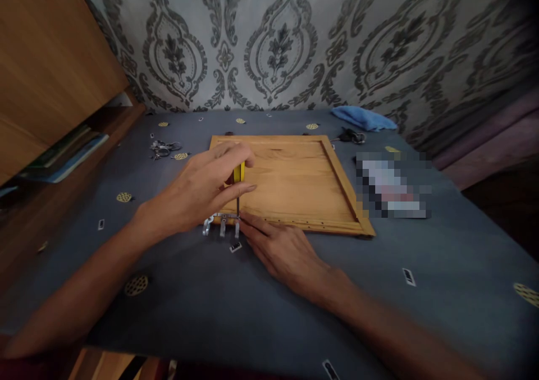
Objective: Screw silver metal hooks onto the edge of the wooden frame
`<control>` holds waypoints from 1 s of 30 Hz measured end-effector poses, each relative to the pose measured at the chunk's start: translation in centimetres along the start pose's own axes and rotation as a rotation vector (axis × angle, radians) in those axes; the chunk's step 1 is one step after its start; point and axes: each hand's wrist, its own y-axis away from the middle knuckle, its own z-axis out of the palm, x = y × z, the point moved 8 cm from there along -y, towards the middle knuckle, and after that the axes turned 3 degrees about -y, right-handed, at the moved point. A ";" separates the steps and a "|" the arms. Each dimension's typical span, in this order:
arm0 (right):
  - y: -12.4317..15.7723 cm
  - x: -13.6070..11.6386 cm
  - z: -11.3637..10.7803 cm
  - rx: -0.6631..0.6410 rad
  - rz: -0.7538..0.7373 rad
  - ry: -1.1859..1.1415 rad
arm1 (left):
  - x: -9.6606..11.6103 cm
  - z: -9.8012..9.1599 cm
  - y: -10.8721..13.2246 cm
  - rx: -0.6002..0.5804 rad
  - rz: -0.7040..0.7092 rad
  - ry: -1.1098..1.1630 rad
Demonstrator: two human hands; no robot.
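My left hand (pixel 197 181) is closed around the yellow handle of a screwdriver (pixel 239 172). The screwdriver stands upright, its shaft pointing down at a metal hook rail (pixel 223 216) on the near edge of a wooden framed board (pixel 298 183). Several silvery hooks hang from the rail's front. My right hand (pixel 286 251) lies low in front of the board, its fingertips pinched at the rail's right end, right by the screwdriver tip. Whether a screw sits under the tip is too small to tell. Small dark holes run along the near edge to the right.
A bunch of metal pieces (pixel 164 149) lies back left on the blue patterned cloth (pixel 362 312). Keys (pixel 351 136) and a blue rag (pixel 364 118) are back right. A blurred-out flat object (pixel 391 186) lies right of the board. A wooden cabinet (pixel 50 60) borders the left.
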 end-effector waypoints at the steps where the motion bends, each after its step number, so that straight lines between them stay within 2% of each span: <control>1: 0.0 0.0 0.0 -0.002 0.002 0.003 | 0.0 0.0 0.0 0.001 -0.003 0.010; 8: 0.1 0.0 -0.1 0.019 -0.003 0.013 | -0.5 -0.1 0.1 -0.016 -0.089 0.110; 18: 0.1 0.0 -0.3 0.030 -0.007 -0.034 | -0.6 0.4 0.2 -0.012 -0.061 0.057; 26: 0.1 0.0 -0.2 0.027 0.002 -0.006 | -0.5 -1.3 0.2 -0.011 -0.090 0.093; 30: 0.0 0.0 -0.1 0.011 0.004 0.011 | -0.5 -0.9 0.2 -0.031 -0.087 0.076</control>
